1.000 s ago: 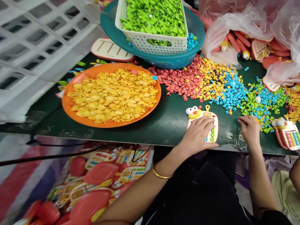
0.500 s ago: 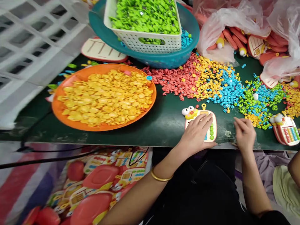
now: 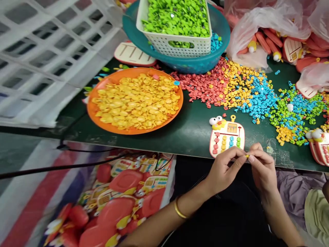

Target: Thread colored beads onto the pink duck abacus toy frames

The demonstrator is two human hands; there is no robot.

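Observation:
My left hand point(image 3: 228, 168) and my right hand point(image 3: 264, 169) meet at the table's front edge. Their thumbs and forefingers pinch a small yellow plastic piece point(image 3: 247, 156), mostly covered by the fingertips. Just beyond my left hand lies a cream toy board point(image 3: 223, 131) with a red rim, flat on the table. It carries a bulging-eyed head with a yellow beak point(image 3: 218, 122), a yellow loop at the top, and columns of red, yellow, blue and green beads. The fingers of my left hand overlap its lower right corner.
An orange tray point(image 3: 90, 113) of yellow ovals stands left. Behind are a teal basin point(image 3: 128, 25) and a white basket point(image 3: 180, 46) of green pieces. Loose coloured beads point(image 3: 260, 94) spread across the back right, near plastic bags point(image 3: 252, 24). Finished-looking toys point(image 3: 320, 144) sit at right, others point(image 3: 115, 209) below.
My left hand has come off the toy board and moved right to join my right hand. Both now pinch a small yellow piece. The view has shifted left.

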